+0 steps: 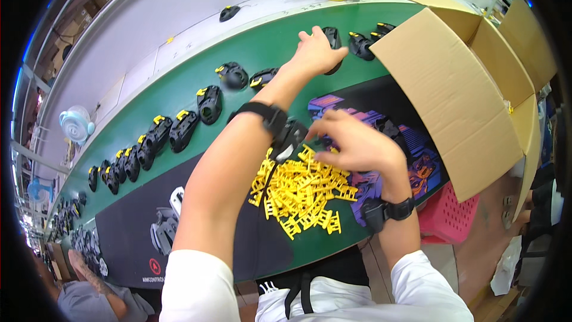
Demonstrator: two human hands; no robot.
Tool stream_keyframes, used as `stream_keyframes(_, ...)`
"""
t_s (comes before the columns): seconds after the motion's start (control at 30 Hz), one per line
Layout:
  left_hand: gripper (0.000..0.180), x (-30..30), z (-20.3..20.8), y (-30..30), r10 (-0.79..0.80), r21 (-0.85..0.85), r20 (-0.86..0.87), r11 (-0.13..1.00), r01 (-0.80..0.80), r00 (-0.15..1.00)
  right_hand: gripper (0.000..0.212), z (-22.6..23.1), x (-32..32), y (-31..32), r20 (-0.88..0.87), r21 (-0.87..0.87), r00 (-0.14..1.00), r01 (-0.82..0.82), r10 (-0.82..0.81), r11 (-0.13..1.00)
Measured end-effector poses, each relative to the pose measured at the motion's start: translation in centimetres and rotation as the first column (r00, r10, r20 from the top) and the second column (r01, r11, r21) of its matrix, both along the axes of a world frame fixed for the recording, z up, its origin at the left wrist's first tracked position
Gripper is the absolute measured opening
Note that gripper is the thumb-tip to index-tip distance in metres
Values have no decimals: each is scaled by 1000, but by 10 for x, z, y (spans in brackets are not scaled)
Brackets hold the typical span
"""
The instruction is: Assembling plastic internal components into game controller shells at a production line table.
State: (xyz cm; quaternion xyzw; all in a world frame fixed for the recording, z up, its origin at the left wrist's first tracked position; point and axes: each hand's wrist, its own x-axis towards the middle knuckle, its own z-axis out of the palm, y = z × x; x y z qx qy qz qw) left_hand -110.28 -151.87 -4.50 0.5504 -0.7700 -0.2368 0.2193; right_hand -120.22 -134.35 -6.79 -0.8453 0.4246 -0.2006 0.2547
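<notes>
the left hand [316, 52] grips a black housing [333, 45] at the tabletop's [179, 89] far edge; the right hand [357, 143], fingers loosely spread, hovers over the yellow clip pile [298, 194]. a tan open carton [465, 95] fills the right corner.

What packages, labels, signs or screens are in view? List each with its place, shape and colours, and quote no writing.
Cardboard box: right of the green belt, big, plain brown, flaps open, lying tilted.
Printed mat: under the right hand, dark with a purple and orange picture.
Second printed mat: lower left on the bench, black with a grey picture and a small red round logo.
Pink crate: below the box, perforated plastic.
No screens or signs show.
</notes>
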Motion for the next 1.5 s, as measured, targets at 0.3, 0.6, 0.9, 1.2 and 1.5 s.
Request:
stream_keyframes(0.3, 98, 14, -46, -65, 96, 113, 483, 979, -170, 871, 32, -19, 15, -10, -54, 61, 997, -60, 63, 996)
stream_keyframes(0.6, 60, -34, -20, -63, -173, -202, 539, 923, 326, 825, 29, -15, 7, -14, 71, 112, 997, -16, 9, 994)
stream_keyframes(0.9, 48, -71, -53, -79, -456, -87, 491, 822, 562, 742, 15, -15, -8, -14, 180, 138, 974, 115, -140, 984)
stream_keyframes(1.2, 50, 50, 20, 22, 11, 122, -370, 992, 37, 929, 15, -10, -6, -19, 245, 183, 963, 67, -112, 981)
stream_keyframes(1.5, 63, 154, -16, 182, 221, 202, -975, 804, 560, 35, 16, -3, -11, -16, 394, 139, 919, -35, -22, 990)
